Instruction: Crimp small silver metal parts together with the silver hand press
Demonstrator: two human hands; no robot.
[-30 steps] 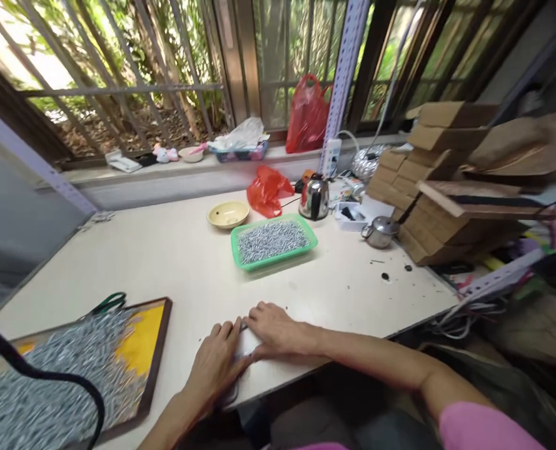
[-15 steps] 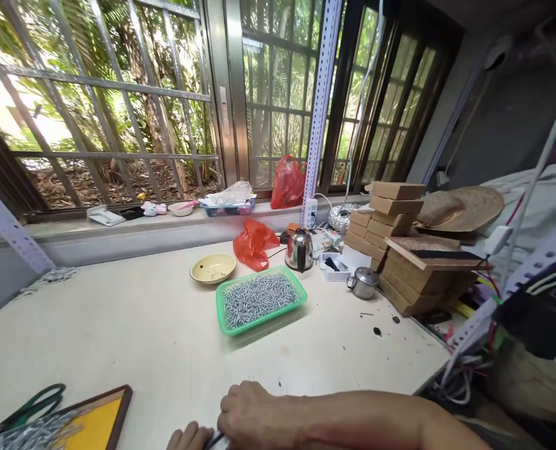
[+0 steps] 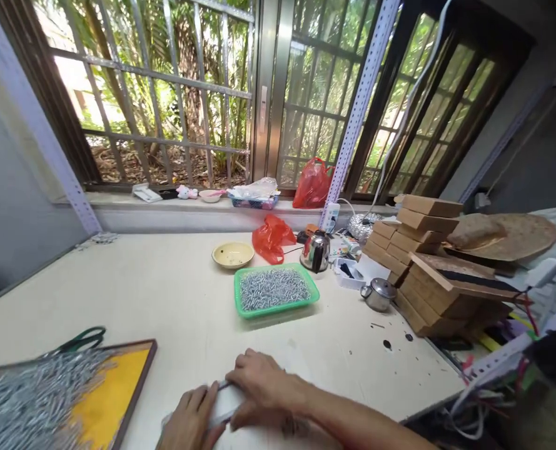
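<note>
Low at the bottom middle, my left hand [image 3: 189, 417] and my right hand [image 3: 262, 386] grip a flat, whitish piece with dark edges [image 3: 226, 403] from both sides. Its exact kind I cannot make out, since fingers cover much of it. To the left lies a shallow tray with a yellow bottom [image 3: 121, 384] and a dark frame, heaped with slim silver metal pieces [image 3: 29, 397]. Beyond my hands stands a green plastic basket [image 3: 238, 301] full of small silver metal pieces [image 3: 275, 289].
Green-handled scissors [image 3: 87, 338] lie behind the yellow tray. Further back are a cream bowl [image 3: 233, 262], a red plastic bag [image 3: 272, 239] and a steel kettle [image 3: 315, 251]. To the right are a lidded metal cup [image 3: 379, 295] and stacked cardboard boxes [image 3: 418, 306].
The view has swung left and down, so more of the yellow tray shows. My hands and the whitish piece between them have come further into view.
</note>
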